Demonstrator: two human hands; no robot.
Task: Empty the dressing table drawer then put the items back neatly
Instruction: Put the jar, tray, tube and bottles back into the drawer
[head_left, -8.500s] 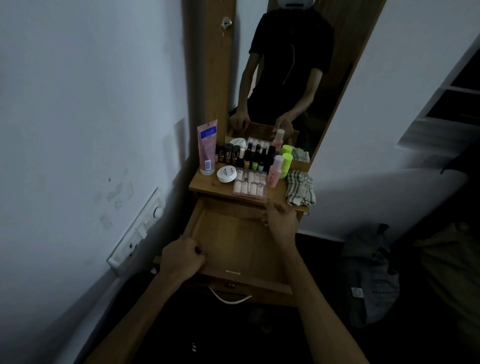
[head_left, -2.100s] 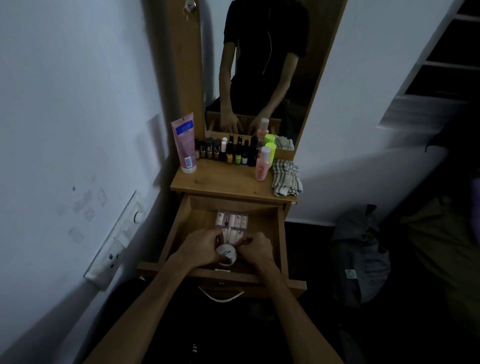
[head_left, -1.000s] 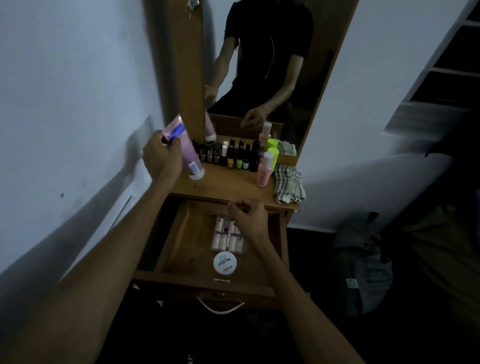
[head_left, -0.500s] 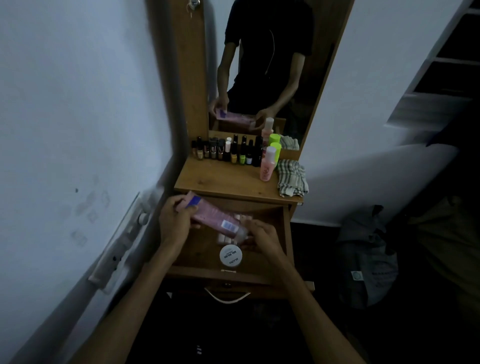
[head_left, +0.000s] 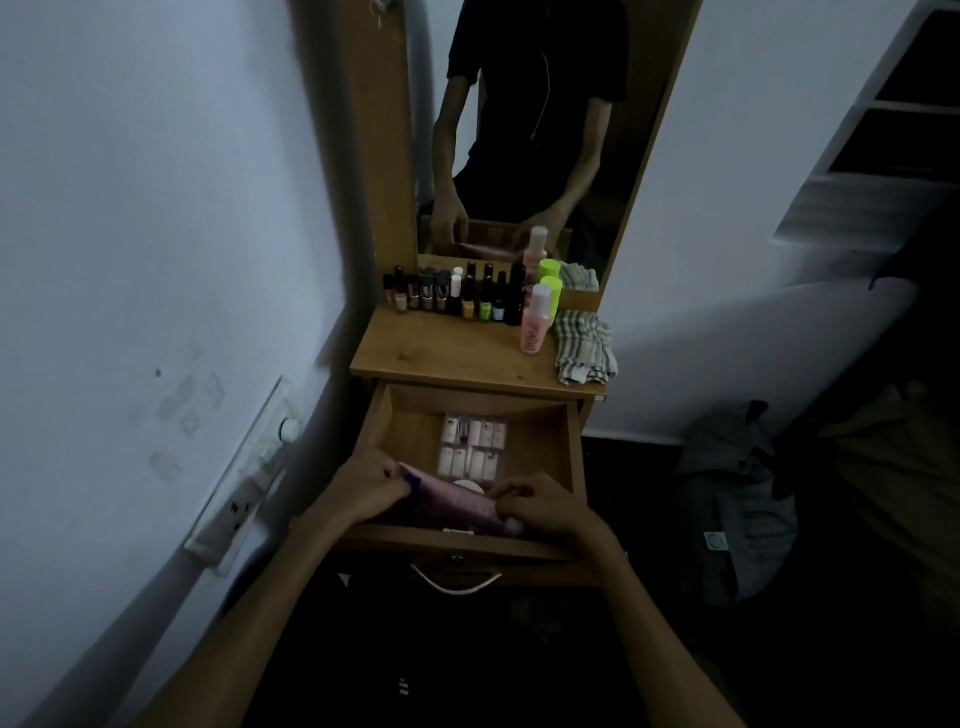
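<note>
A: Head view, the only one. How far along is the refilling?

B: Early, I'd judge. The open drawer (head_left: 563, 452), centre of the frame, holds a clear box of press-on nails (head_left: 471, 451) at its back and a white round jar (head_left: 469, 485) mostly hidden under the pink tube (head_left: 457, 503). The tube lies crosswise at the drawer's front. The left hand (head_left: 370, 487) pinches its flat crimped end, the right hand (head_left: 540, 506) is curled round its cap end.

A: And what's left?

B: On the tabletop (head_left: 447, 353) above: a row of nail polish bottles (head_left: 453, 296), a pink bottle (head_left: 535, 328), a green-capped bottle (head_left: 551, 292) behind it, and a checked cloth (head_left: 584, 345) at the right edge.

A: Any writing legible?

B: None. The tube shows a blue patch and the pink bottle some lettering, both too dim to read.
</note>
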